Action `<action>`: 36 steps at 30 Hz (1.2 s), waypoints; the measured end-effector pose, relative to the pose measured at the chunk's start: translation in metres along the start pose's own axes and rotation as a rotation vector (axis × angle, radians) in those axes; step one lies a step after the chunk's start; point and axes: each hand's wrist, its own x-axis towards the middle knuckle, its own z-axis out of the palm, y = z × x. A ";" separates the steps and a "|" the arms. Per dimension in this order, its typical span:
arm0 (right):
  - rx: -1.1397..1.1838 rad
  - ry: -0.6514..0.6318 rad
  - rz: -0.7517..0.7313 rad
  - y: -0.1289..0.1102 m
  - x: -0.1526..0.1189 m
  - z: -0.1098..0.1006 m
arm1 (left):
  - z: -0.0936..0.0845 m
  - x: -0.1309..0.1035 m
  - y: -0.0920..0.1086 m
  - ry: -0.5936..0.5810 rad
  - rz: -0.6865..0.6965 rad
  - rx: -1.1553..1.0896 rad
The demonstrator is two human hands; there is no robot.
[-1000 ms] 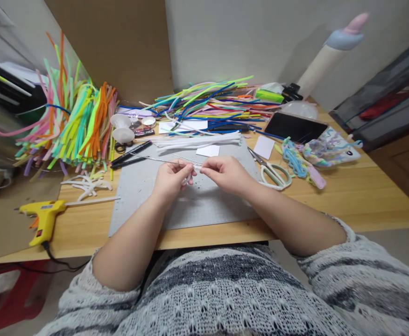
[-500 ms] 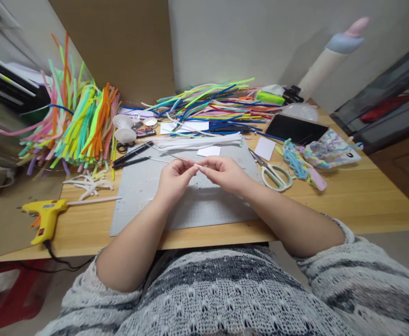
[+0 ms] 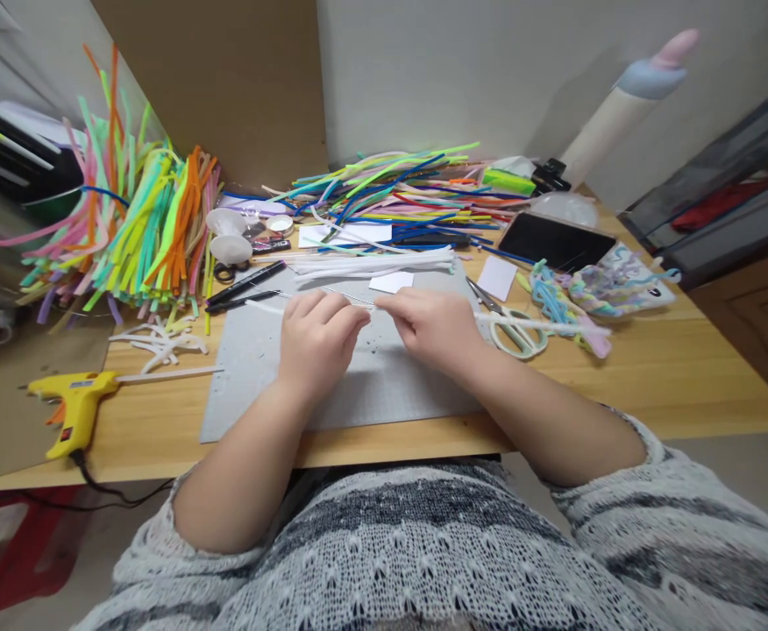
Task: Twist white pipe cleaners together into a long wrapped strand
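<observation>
Both of my hands are closed above the grey cutting mat, with a small gap between them. My right hand [image 3: 433,329] grips a white pipe cleaner [image 3: 542,323], whose fuzzy length sticks out to the right over the scissors [image 3: 519,335]. From behind my left hand [image 3: 318,337] a whitish end [image 3: 264,305] pokes out leftward, looking like a pipe cleaner too; the fingers are curled round it. Thin metal tweezers tips [image 3: 348,298] show just beyond the fingers. Past them lies a bundle of white pipe cleaners [image 3: 377,265].
On the left are a yellow glue gun [image 3: 74,407], white offcuts [image 3: 160,340] and bundled coloured pipe cleaners [image 3: 153,228]. More pipe cleaners [image 3: 384,197] lie along the wall. A phone [image 3: 555,241] and a white card [image 3: 497,279] sit at right. The cutting mat [image 3: 358,403] reaches the table's front.
My hands have moved apart from a fingertip-to-fingertip pinch and turned knuckles up. The white pipe cleaner now shows extending right from my right hand. The view has shifted slightly.
</observation>
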 end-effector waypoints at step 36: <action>0.084 0.012 -0.500 0.000 -0.016 -0.026 | -0.079 0.030 0.003 -0.342 0.156 -0.230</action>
